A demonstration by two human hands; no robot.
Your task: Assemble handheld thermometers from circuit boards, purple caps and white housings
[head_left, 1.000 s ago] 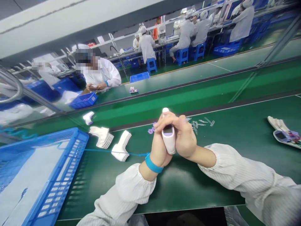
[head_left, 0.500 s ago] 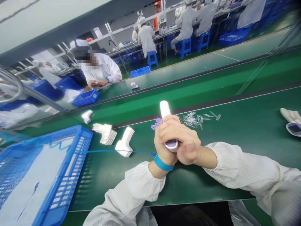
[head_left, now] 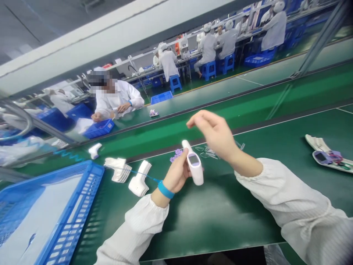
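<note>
A green work table (head_left: 220, 221) fills the lower view, and beyond its far edge a conveyor belt (head_left: 248, 110) runs across. Over the table's left edge a blue crate (head_left: 82, 206) is seen, lined with a pale sheet. Near the table's far edge, left of centre, a loose white thermometer shell (head_left: 139, 180) lies beside a stack of similar shells (head_left: 119, 169). At the right edge an opened unit (head_left: 328, 157) with exposed wiring is laid flat.

The white forehead thermometer (head_left: 194, 165) is held above the table's middle, its screen turned upward, gripped at the handle by the left hand (head_left: 178, 175), whose fingers are closed around it. The right hand (head_left: 217, 138) is raised above it, apart from it, the fingertips drawn together as if pinching something too small to be made out.

With one-handed support only, the thermometer could be dropped or twisted out of the grip. The small clear pieces (head_left: 209, 151) scattered behind could be brushed off by a sleeve.
</note>
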